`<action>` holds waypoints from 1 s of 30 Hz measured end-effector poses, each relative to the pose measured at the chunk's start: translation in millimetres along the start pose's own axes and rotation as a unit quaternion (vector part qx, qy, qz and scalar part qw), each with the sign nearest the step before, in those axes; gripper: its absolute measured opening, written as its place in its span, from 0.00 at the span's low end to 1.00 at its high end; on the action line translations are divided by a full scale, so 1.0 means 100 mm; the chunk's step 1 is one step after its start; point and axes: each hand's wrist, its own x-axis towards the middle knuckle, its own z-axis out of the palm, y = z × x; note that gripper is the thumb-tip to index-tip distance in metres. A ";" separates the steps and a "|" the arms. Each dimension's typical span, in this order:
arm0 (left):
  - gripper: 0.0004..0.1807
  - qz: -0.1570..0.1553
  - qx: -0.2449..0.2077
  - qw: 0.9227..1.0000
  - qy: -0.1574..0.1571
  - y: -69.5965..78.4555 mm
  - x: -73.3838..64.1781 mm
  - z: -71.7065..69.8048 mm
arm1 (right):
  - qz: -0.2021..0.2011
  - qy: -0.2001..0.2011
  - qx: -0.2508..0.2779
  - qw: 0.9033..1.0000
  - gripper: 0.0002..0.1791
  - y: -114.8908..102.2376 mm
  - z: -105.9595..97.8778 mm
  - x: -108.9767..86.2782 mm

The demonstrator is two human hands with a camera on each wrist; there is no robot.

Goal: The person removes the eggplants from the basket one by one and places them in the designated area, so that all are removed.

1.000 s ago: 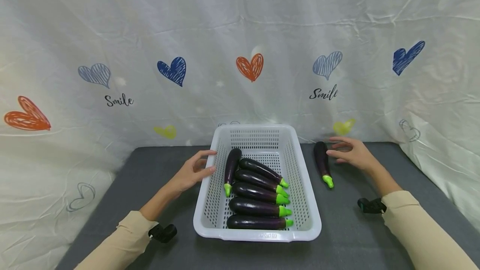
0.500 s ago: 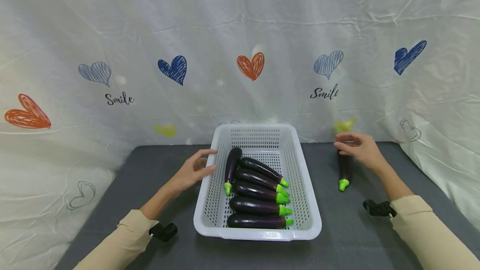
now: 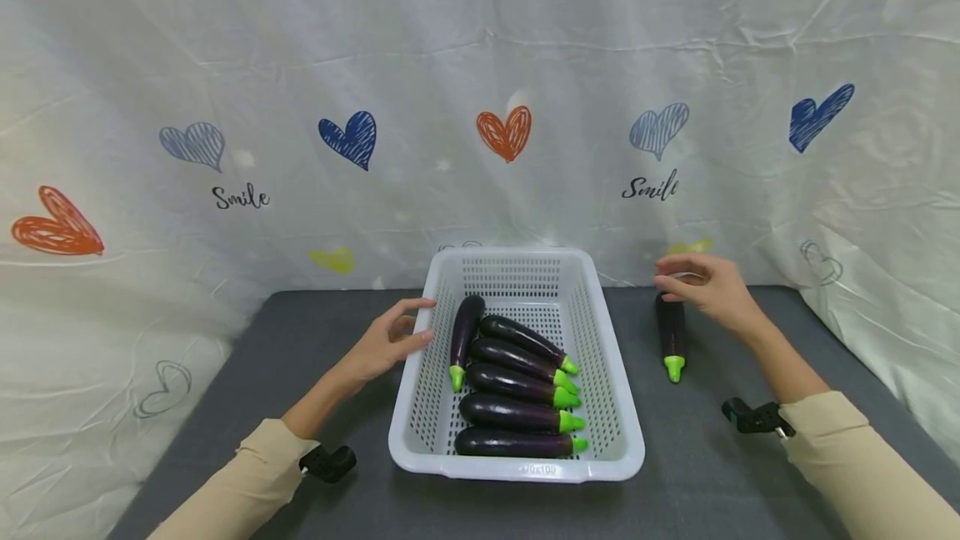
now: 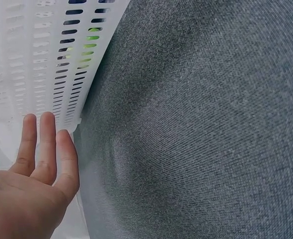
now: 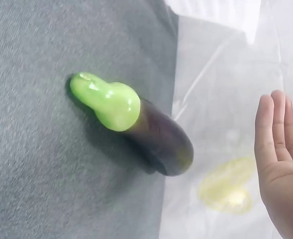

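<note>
A white perforated plastic basket [image 3: 516, 468] stands mid-table with several dark purple eggplants [image 3: 517, 413] in it, their green caps mostly to the right. My left hand [image 3: 381, 347] is at the basket's left rim, fingers spread and fairly straight; whether the fingertips touch it is unclear. To the right of the basket, a single eggplant [image 3: 672, 332] lies on the table, green cap toward me. Over its far end is my right hand [image 3: 712, 293]. In the right wrist view that eggplant [image 5: 161, 134] lies apart from the hand's extended fingers [image 5: 280, 129], which hold nothing.
A dark grey cloth [image 3: 330, 407] covers the table. Behind it hangs a pale curtain [image 3: 420, 215] printed with hearts and the word Smile. Each wrist carries a small black camera, such as the left one [image 3: 327, 464].
The lone eggplant first shifted right and straightened, then came back a little left. My right hand moved right and up over its far end, then slightly left. The left hand stays put.
</note>
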 end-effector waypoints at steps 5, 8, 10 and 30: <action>0.29 0.004 0.004 1.000 0.000 0.01 0.00 0.01 | -0.007 -0.013 0.004 1.000 0.18 -0.08 0.06 0.06; 0.29 0.004 0.005 1.000 -0.001 0.02 0.00 0.01 | -0.003 -0.015 0.007 1.000 0.18 -0.12 0.09 0.10; 0.29 0.003 0.005 1.000 -0.002 0.02 0.00 0.01 | -0.006 -0.022 0.006 1.000 0.18 -0.15 0.12 0.13; 0.30 -0.006 0.013 1.000 0.001 0.02 -0.01 0.01 | -0.018 -0.072 -0.017 0.997 0.21 -0.57 0.41 0.62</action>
